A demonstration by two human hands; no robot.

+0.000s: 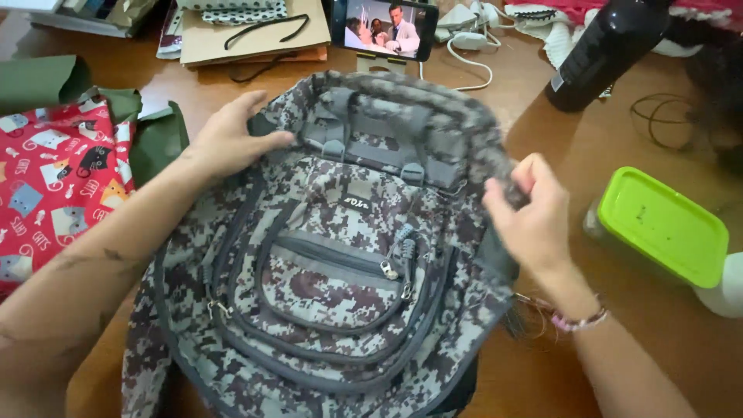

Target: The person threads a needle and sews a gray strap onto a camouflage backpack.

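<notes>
A camouflage backpack (333, 294) in grey, brown and maroon lies face up on a brown table (557, 371), its zipped front pockets toward me. My left hand (232, 135) grips the bag's upper left edge near the top opening. On the upper right, my right hand (530, 213) pinches the bag's fabric, slightly blurred. The grey carry handle (371, 116) sits between the two hands. A beaded bracelet is on my right wrist.
A green-lidded container (665, 224) stands at the right. A dark bottle (604, 50) and a phone on a stand (385, 29) are at the back, with white cables (468, 39) beside them. Red patterned paper (54, 178), green cloth (46, 81) and brown paper bags (255, 35) lie at the left and back.
</notes>
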